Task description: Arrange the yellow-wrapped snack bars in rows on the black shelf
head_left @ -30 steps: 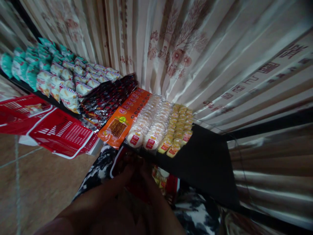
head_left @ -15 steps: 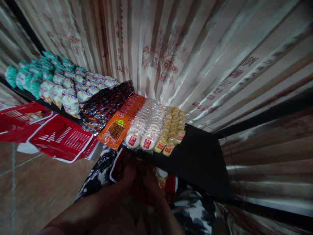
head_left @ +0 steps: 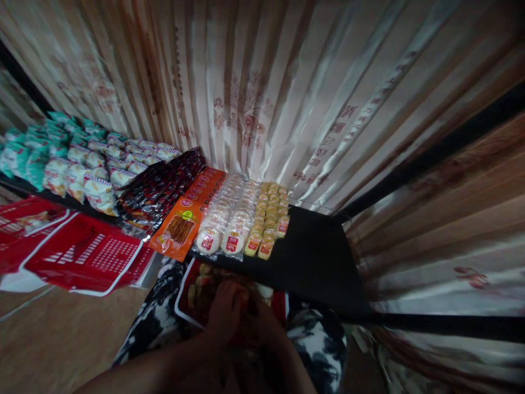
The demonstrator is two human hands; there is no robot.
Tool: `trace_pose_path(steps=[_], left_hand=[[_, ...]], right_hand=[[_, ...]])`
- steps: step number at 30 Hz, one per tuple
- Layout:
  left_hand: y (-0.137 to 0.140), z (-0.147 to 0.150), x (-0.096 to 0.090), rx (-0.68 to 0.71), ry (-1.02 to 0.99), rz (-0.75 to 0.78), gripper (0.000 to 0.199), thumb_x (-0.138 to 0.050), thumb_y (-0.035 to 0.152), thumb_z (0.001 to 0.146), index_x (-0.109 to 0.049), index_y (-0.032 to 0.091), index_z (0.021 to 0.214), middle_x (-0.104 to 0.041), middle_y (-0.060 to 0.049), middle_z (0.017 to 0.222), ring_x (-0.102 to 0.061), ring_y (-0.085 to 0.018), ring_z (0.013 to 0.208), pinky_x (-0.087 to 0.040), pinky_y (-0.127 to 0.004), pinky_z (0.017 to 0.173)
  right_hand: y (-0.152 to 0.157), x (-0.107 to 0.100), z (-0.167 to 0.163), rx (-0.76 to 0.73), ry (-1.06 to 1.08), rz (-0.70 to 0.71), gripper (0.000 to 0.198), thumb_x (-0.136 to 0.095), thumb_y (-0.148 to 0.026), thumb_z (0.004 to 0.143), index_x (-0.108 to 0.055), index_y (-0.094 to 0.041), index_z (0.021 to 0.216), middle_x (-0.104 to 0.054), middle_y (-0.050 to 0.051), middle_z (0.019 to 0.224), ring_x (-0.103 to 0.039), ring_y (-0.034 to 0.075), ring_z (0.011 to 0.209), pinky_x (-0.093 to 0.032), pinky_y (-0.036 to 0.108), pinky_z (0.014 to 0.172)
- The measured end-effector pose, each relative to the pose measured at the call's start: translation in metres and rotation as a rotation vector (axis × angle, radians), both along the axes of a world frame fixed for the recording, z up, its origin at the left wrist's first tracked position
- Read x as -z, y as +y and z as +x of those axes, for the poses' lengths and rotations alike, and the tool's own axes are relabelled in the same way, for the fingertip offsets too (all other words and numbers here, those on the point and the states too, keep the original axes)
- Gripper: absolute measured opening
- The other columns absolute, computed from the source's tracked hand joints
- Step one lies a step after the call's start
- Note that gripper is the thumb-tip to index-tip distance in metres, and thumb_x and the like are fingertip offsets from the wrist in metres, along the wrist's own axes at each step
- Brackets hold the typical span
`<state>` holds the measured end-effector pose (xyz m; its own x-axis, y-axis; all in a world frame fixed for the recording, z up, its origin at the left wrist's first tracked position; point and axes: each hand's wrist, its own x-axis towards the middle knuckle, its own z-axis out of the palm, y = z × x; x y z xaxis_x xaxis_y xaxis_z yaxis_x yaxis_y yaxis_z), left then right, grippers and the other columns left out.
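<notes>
Both of my hands reach into a red bag with a white edge, which rests on my lap. Small gold-wrapped snack packs lie inside it, left of my hands. My left hand has its fingers curled together over the contents; what they hold is too dark to make out. Close beside it, my right hand points down into the bag, its fingers lost in shadow. A pale round pack shows just beyond my right hand. On the black shelf ahead stand rows of white round snack packs and gold-wrapped packs.
Further left along the shelf are an orange snack packet, dark shiny packets, white packs and green packs. Red printed bags stand lower left. A pleated printed curtain hangs behind, with a black bar at right.
My view has shifted, so the shelf goods sit further left. My left hand has moved right against the right one, uncovering gold packs in the bag.
</notes>
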<state>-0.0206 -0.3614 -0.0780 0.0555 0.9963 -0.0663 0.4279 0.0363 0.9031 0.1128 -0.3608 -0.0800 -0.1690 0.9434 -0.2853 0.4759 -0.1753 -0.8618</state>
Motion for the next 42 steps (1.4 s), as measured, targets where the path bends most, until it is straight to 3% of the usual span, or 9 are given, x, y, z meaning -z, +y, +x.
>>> trace_pose_path(steps=[2,5,9,13,16,21,27,35,42], left_hand=[[-0.001,0.005,-0.011,0.066,-0.03,0.125,0.025,-0.042,0.011,0.078,-0.062,0.021,0.089,-0.063,-0.006,0.102,-0.051,-0.02,0.109,-0.039,-0.039,0.1],[0.002,0.013,-0.029,0.186,-0.036,0.263,0.028,-0.04,0.009,0.079,-0.063,0.021,0.091,-0.063,-0.005,0.104,-0.046,-0.02,0.116,-0.036,-0.042,0.104],[0.011,0.027,-0.046,0.292,0.007,0.382,0.031,-0.037,0.01,0.083,-0.061,0.02,0.101,-0.06,-0.006,0.114,-0.039,-0.021,0.124,-0.033,-0.043,0.107],[0.019,0.047,-0.054,0.325,0.039,0.52,0.036,-0.037,0.008,0.081,-0.057,0.016,0.11,-0.049,-0.01,0.131,-0.029,-0.023,0.132,-0.033,-0.044,0.108],[0.025,0.064,-0.053,0.323,0.035,0.566,0.04,-0.035,0.008,0.082,-0.054,0.015,0.116,-0.046,-0.011,0.134,-0.03,-0.022,0.132,-0.033,-0.044,0.109],[0.041,0.096,-0.046,0.265,0.001,0.354,0.042,-0.032,0.021,0.089,-0.045,0.014,0.128,-0.046,-0.012,0.136,-0.038,-0.021,0.128,-0.032,-0.044,0.109],[0.067,0.12,-0.043,0.203,-0.006,0.088,0.05,-0.03,0.027,0.088,-0.042,0.008,0.132,-0.038,-0.014,0.142,-0.033,-0.022,0.132,-0.027,-0.041,0.112],[0.087,0.134,-0.035,0.165,0.043,0.023,0.051,-0.031,0.024,0.085,-0.044,0.005,0.131,-0.033,-0.014,0.145,-0.026,-0.02,0.136,-0.017,-0.037,0.115],[0.091,0.136,-0.038,0.189,0.007,-0.04,0.054,-0.031,0.023,0.085,-0.038,0.003,0.135,-0.024,-0.014,0.148,-0.018,-0.021,0.138,-0.016,-0.037,0.115]], right_hand=[[0.0,-0.007,0.009,0.009,0.124,-0.015,0.04,-0.058,-0.036,0.072,-0.059,-0.02,0.108,-0.064,0.009,0.112,-0.059,0.023,0.103,-0.045,0.037,0.091],[0.0,-0.014,0.024,0.093,0.21,-0.066,0.032,-0.059,-0.034,0.07,-0.06,-0.019,0.099,-0.068,0.008,0.1,-0.063,0.023,0.094,-0.048,0.037,0.086],[0.005,-0.025,0.042,0.223,0.282,0.01,0.024,-0.065,-0.037,0.067,-0.058,-0.02,0.083,-0.067,0.004,0.082,-0.063,0.021,0.081,-0.049,0.035,0.08],[0.018,-0.035,0.057,0.339,0.378,0.051,0.033,-0.069,-0.043,0.063,-0.055,-0.02,0.082,-0.066,0.002,0.078,-0.062,0.019,0.075,-0.05,0.032,0.072],[0.034,-0.035,0.069,0.47,0.341,0.108,0.038,-0.07,-0.045,0.059,-0.053,-0.02,0.082,-0.066,0.003,0.077,-0.062,0.018,0.07,-0.05,0.03,0.067],[0.062,-0.023,0.087,0.611,0.202,0.211,0.038,-0.065,-0.044,0.061,-0.055,-0.019,0.087,-0.066,0.003,0.075,-0.062,0.017,0.067,-0.05,0.028,0.066],[0.093,-0.01,0.095,0.604,0.001,0.26,0.032,-0.059,-0.041,0.065,-0.059,-0.019,0.089,-0.067,0.003,0.072,-0.061,0.016,0.061,-0.048,0.027,0.059],[0.122,-0.007,0.095,0.526,-0.023,0.256,0.033,-0.052,-0.034,0.062,-0.058,-0.02,0.091,-0.067,0.004,0.086,-0.062,0.017,0.071,-0.049,0.03,0.07],[0.126,-0.002,0.095,0.524,0.05,0.292,0.038,-0.054,-0.038,0.063,-0.058,-0.018,0.095,-0.067,0.008,0.094,-0.063,0.018,0.075,-0.05,0.029,0.071]])
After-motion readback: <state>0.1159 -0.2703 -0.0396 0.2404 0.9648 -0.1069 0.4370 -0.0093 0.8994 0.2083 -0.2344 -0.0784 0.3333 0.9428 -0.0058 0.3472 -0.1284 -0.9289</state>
